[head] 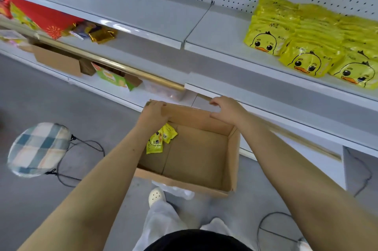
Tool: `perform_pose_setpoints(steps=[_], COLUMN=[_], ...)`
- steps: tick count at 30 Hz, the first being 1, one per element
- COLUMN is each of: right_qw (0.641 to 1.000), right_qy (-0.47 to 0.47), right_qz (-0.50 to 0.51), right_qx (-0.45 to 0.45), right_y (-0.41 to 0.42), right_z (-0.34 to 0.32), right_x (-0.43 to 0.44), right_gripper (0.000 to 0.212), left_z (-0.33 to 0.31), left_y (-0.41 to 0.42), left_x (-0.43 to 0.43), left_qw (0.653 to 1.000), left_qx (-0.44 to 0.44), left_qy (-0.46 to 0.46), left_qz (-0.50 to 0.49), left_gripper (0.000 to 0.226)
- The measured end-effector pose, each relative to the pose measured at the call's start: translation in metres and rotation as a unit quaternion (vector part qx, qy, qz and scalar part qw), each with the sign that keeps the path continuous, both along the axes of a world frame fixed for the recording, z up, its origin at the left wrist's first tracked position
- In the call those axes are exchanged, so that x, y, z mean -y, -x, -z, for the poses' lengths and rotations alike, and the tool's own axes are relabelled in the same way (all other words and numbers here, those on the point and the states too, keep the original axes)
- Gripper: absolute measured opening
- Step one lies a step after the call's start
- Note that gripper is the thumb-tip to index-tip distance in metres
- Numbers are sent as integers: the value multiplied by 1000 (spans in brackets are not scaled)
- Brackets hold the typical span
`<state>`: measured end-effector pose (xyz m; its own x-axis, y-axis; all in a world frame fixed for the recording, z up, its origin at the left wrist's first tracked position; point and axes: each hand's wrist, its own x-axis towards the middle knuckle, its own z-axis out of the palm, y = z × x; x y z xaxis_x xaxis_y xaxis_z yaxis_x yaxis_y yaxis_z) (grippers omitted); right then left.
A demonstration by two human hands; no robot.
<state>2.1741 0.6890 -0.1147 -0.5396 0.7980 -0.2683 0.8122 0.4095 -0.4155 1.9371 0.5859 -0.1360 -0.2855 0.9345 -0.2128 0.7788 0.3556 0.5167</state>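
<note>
At the far left we see a round stool with a blue-and-cream checked cushion (38,148) standing on the grey floor, a thin black cable (81,160) looping beside it. Above it, the lower white shelves carry red printed packaging (43,17), crumpled gold foil wrappers (102,35) and a green snack pack (111,77) leaning in a brown carton.

Moving right, the person's left hand (155,110) grips the far left corner of an open brown cardboard box (196,152), its fingers curled over the rim. The box sits on the floor just in front of the bottom shelf, above a white perforated clog (156,196). Inside it, against the left wall, lie small yellow duck-face packets (157,141), one partly overlapping another; their print is too small for us to read.

The right hand (227,109) is at the far right corner of the same wall, thumb against the cardboard and fingers bent above the rim; we cannot tell whether it actually clasps it.

On the white metal shelf (214,32) at the right, larger yellow duck-face bags (311,46) lie stacked in overlapping rows, their lettering blurred.
</note>
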Motion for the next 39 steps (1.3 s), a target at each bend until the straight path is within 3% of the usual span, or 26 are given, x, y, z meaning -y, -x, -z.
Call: perform_pose_setpoints(steps=[9, 17, 26, 39], right_qw=[995, 974, 976, 964], right_qy=[76, 185, 199, 222], right_qz=[-9, -8, 54, 135], right_qx=[65, 131, 72, 50], right_y=[99, 140, 189, 223], right_z=[76, 219, 354, 407], right_x=[7, 9, -36, -54], right_gripper=[49, 56, 55, 55], left_z=[93, 219, 339, 374], left_y=[89, 105, 103, 89], left_x=[2, 8, -11, -26], left_qw=[990, 951, 901, 874], left_qx=[83, 112, 183, 190], left_qy=[113, 268, 289, 258], left_qz=[-24, -102, -265, -366], left_gripper=[55, 55, 74, 65])
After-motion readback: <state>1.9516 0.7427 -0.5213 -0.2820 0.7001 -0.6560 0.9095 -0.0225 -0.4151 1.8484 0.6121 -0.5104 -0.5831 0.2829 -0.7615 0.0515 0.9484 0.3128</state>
